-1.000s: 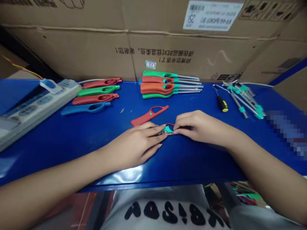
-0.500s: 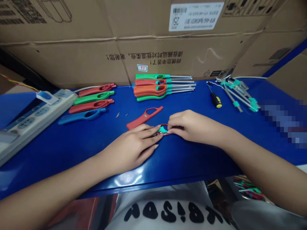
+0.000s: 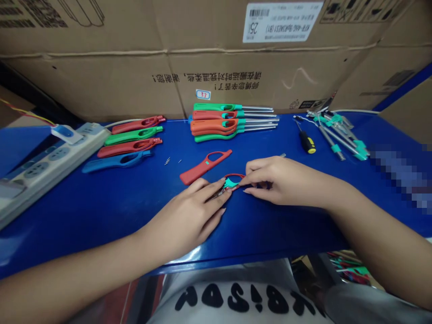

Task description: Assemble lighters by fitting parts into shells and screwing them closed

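Observation:
An opened red lighter shell (image 3: 235, 176) lies on the blue table, with a green trigger (image 3: 230, 183) inside its loop. My left hand (image 3: 185, 211) presses over its handle end, fingers closed about it and hiding much of the inside. At the loop's other end is my right hand (image 3: 276, 182), fingers curled; the index fingertip touches the shell and the thumb sits slightly apart. A short metallic tip (image 3: 282, 155) peeks out behind my right hand; whether it is gripped is hidden. Just beyond my left fingers lies another red shell half (image 3: 206, 166).
Assembled lighters (image 3: 216, 127) with metal tubes are stacked at the back. Several coloured shells (image 3: 131, 146) lie left, by a power strip (image 3: 54, 155). Tiny screws (image 3: 167, 160) lie nearby. Right are a screwdriver (image 3: 307, 141) and tube parts (image 3: 337, 132). A cardboard box (image 3: 118, 85) stands behind.
My right hand has shifted a little to the right, away from the shell, and its thumb has parted from it. A metallic tip now shows behind it. My left hand stays on the shell.

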A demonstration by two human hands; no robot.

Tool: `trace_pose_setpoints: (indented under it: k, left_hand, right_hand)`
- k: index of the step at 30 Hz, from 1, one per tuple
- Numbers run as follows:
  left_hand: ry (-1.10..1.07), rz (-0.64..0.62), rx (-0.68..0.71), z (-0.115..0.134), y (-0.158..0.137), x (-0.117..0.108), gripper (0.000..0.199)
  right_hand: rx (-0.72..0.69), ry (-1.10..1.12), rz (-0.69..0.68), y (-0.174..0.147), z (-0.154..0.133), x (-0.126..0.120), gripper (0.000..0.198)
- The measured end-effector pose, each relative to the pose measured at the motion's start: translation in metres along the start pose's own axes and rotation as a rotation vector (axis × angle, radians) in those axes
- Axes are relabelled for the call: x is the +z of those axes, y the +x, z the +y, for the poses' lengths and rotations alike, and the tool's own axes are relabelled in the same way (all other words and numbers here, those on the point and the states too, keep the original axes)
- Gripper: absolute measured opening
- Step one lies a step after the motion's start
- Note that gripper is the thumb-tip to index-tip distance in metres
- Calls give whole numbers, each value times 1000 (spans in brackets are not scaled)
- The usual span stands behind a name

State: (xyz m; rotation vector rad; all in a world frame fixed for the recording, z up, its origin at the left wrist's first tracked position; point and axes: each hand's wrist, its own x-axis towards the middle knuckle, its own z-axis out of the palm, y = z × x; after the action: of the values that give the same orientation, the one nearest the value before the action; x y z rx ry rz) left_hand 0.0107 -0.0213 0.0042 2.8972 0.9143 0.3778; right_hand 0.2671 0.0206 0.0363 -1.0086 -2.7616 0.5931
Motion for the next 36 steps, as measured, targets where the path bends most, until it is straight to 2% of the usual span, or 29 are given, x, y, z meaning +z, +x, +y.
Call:
trace_pose_setpoints:
  k: [13, 25, 31, 36]
  left_hand:
    - [-9, 2, -18, 3, -2, 2, 41]
    - [-46, 2, -22, 4, -1, 2, 41]
    - [-19, -11, -17, 4, -2, 1, 42]
    - [-39, -41, -33, 3, -3, 2, 45]
  right_hand:
    - [-8, 44, -15, 2, -4, -2, 20]
    - [85, 47, -70, 4, -8, 2, 24]
    - [55, 71, -74, 2, -6, 0, 24]
    - [96, 115, -101, 3, -5, 1, 27]
